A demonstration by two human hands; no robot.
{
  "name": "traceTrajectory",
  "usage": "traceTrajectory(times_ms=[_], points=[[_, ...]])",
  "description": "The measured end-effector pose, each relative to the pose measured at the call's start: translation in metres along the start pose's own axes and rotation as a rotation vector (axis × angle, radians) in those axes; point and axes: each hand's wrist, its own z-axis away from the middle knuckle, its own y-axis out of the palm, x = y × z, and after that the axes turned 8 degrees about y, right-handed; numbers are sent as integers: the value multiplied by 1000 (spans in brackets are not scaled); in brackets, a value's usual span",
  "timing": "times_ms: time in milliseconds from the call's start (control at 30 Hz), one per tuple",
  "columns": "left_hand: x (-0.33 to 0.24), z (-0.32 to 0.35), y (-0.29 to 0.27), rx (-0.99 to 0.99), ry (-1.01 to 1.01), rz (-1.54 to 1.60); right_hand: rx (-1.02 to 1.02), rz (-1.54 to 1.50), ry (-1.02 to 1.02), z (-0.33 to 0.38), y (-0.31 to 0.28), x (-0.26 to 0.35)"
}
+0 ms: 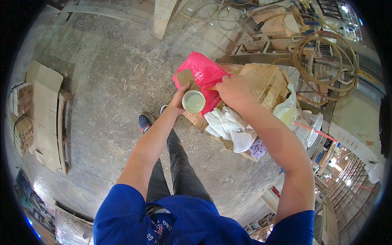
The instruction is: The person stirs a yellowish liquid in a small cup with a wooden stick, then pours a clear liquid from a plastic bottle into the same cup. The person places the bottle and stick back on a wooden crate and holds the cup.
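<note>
Blue T-shirt (204,218) cloth lies nearest the camera, bare forearms reaching from its sleeves. Left hand (178,101) has its fingers wrapped round the side of a round, pale cup (194,112), its mouth facing up and cloudy whitish liquid (193,100) inside. Just beyond those fingertips is a flat tan piece (185,77) with rounded corners; whether they touch it, I cannot tell. Right hand (234,90) has its fingers closed on a thin orange-brown stick (212,88), pointing toward the left hand. Past both sets of fingers spreads a bright pink plastic bag (202,68), on a wooden bench (259,75). Nearer the body than the right fingers lie a crumpled white cloth (224,122) and, farther from them, a purple cloth (258,148).
</note>
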Motion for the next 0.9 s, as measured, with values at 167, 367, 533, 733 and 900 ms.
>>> traceTrajectory(times_ms=[167,367,533,733,900], points=[[2,1,-1,14,30,-10,-62,3,75,-9,49,27],[-2,10,6,149,84,39,333,163,152,-6,76,68],[-11,22,11,115,62,-22,417,95,168,-11,73,65],[-19,24,5,129,56,-40,113,130,49,-8,86,44],[-27,35,-16,139,182,25,154,179,74,-22,99,62]])
